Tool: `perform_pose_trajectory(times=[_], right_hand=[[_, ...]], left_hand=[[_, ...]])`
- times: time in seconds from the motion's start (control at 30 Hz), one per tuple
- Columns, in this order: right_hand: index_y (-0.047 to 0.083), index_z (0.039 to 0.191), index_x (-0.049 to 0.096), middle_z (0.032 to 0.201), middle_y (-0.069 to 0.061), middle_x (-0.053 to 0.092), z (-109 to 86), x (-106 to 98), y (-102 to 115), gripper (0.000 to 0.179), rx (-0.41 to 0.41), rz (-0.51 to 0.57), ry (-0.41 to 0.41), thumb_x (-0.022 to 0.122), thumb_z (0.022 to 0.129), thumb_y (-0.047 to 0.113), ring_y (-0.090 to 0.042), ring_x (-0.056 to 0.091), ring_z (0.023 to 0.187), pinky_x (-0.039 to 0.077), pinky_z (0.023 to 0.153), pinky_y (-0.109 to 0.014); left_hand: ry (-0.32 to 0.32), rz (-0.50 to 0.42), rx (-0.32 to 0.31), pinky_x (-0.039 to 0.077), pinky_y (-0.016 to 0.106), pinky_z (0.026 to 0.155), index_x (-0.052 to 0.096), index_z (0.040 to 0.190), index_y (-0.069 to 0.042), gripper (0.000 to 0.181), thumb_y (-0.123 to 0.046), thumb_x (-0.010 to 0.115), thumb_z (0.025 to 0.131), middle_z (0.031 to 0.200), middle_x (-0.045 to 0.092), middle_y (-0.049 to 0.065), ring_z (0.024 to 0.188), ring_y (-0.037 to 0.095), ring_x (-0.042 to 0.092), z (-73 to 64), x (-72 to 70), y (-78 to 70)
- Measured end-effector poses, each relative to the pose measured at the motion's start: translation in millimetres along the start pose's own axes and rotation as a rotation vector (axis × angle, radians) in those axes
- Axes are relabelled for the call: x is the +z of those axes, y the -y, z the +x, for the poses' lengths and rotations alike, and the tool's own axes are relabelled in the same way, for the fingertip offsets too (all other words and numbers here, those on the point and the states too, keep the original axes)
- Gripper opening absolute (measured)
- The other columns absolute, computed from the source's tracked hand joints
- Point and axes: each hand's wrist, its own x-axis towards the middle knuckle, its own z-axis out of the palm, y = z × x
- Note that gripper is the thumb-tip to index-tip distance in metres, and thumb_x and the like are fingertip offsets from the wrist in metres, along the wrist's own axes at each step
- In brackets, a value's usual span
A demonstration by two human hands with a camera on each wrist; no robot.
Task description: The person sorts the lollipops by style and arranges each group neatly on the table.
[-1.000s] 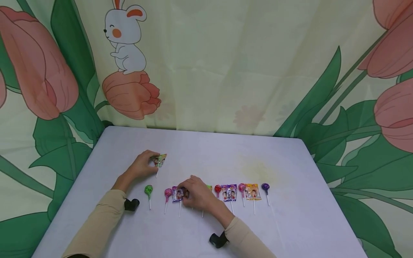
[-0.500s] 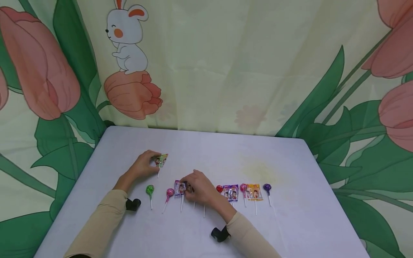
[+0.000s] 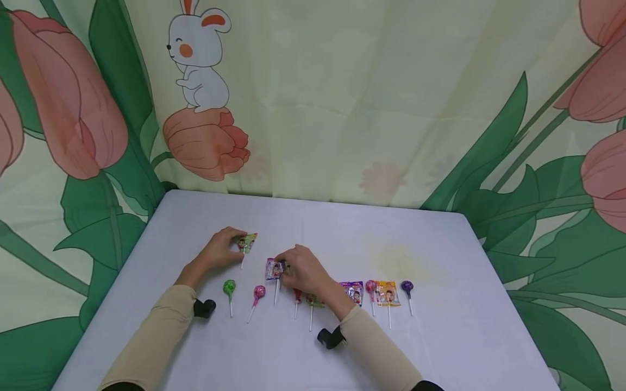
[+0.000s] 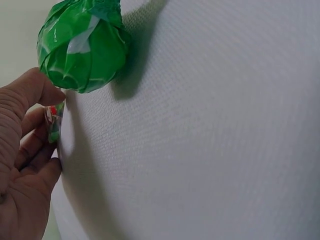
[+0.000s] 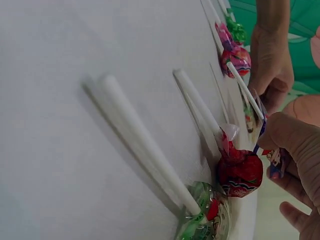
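Reference item: the green ball lollipop (image 3: 229,288), lying on the white tablecloth (image 3: 244,358) with its stick towards the person. All positions are taken from it; sides are the person's own.

Left hand (image 3: 217,252): beyond the reference item, towards the printed curtain (image 3: 313,98). Thumb and fingers pinch a yellow-green flat-wrapped lollipop (image 3: 247,243), located beyond and slightly right of the reference, stick pointing back towards the person. Contact with the cloth cannot be determined.

Right hand (image 3: 305,270): right of the reference and slightly beyond it. Thumb and fingers pinch a purple flat-wrapped lollipop (image 3: 273,269) at the right part of its wrapper; this piece sits between the reference and the hand, stick slightly tilted.

Remaining items, in order rightwards from the reference: a pink ball lollipop (image 3: 259,292), near but apart; a red ball lollipop (image 5: 240,172), partly covered by the right hand in the head view; a green flat-wrapped lollipop (image 3: 317,301), also partly covered; a second purple flat-wrapped lollipop (image 3: 354,291), partly behind the right forearm; a second pink ball lollipop (image 3: 370,287); an orange flat-wrapped lollipop (image 3: 387,294) just beside that; and, farthest from the reference, a dark purple ball lollipop (image 3: 407,286).
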Motion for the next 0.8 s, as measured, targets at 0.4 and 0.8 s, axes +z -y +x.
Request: perform_pose_trajectory(times=[0.4,0.8], right_hand=[[0.013,0.124,0.073,0.119,0.000,0.074,17.2,6,-8,0.040,0.073,0.026,0.033,0.076,0.085,0.015,-0.015,0.061,0.100,0.051,0.100,-0.034],[0.011,0.126,0.071,0.119,-0.001,0.074,35.7,9,-13,0.041,0.080,0.035,0.025,0.076,0.086,0.012,-0.018,0.065,0.109,0.049,0.105,-0.035]], left_hand=[[0.008,-0.009,-0.016,0.043,0.058,0.109,0.060,0.134,0.008,0.060,-0.004,0.078,0.078,0.128,0.061,0.025,0.123,0.043,0.055,-1.7,0.5,1.2],[0.019,-0.021,-0.019,0.042,0.057,0.111,0.060,0.134,0.008,0.060,-0.005,0.077,0.078,0.129,0.061,0.025,0.125,0.043,0.055,0.4,-2.7,-0.2]])
